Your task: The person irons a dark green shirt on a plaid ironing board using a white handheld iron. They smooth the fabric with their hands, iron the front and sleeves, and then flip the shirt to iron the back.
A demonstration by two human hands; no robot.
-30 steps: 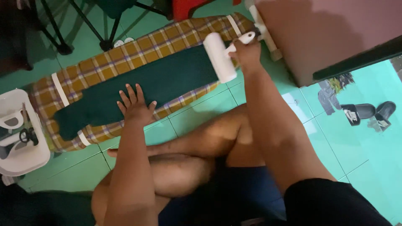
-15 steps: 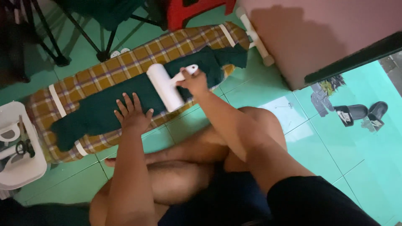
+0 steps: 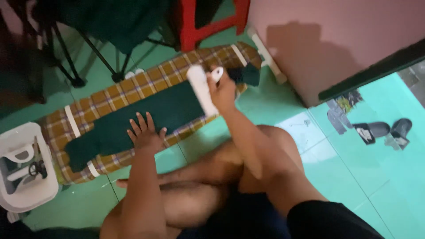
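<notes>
A dark green garment [image 3: 146, 115] lies stretched along a plaid-covered ironing board [image 3: 110, 93] set low on the floor. My left hand [image 3: 145, 132] presses flat on the garment with fingers spread. My right hand [image 3: 222, 90] grips the handle of a white lint roller [image 3: 200, 88], whose roll rests across the garment toward its right end. The garment's far right end [image 3: 245, 74] pokes out past my right hand. My bare legs are folded on the floor below the board.
A white plastic basket [image 3: 26, 170] with small items stands at the left. A red stool [image 3: 199, 22] and a black folding stand draped in dark cloth [image 3: 106, 22] are behind the board. A pink wall [image 3: 336, 40] rises at right; green tiles cover the floor.
My right hand rolled the lint roller leftward to the garment's middle, then back right toward its end. My left hand stayed pressed on the garment. The camera view shifted a little.
</notes>
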